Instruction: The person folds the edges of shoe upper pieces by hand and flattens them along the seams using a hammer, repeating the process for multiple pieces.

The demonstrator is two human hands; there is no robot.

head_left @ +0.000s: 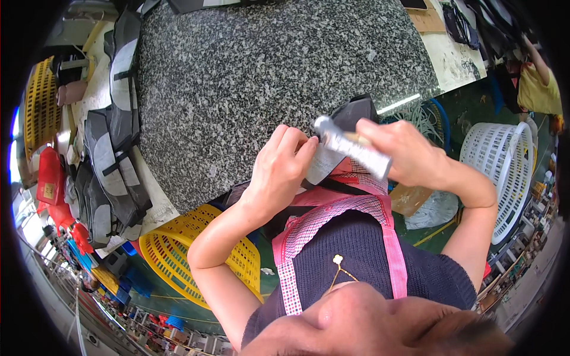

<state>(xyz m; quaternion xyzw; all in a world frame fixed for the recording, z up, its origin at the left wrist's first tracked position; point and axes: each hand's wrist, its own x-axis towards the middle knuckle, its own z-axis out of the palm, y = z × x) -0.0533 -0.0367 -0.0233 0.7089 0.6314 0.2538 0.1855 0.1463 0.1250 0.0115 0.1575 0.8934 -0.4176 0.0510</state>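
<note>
My right hand [409, 151] is wrapped around a hammer [356, 148], whose metal head is smeared by motion. The hammer is over a black and grey flat piece [353, 114], perhaps fabric or leather, at the near edge of a speckled granite slab [285, 65]. Fingertips of my left hand [282, 163] are pinched together at the left edge of that piece, close to the hammer's round face. Whatever small thing may lie between those fingertips is hidden. Part of the piece hangs toward my pink checked apron [338, 216].
Stacks of similar black and grey pieces [113, 154] line the slab's left side. A yellow basket [178, 255] stands below left, a white basket [502, 172] at the right. Pale strips [415, 121] fill a blue tub under the right edge. Another person's yellow clothing [537, 89] shows at far right.
</note>
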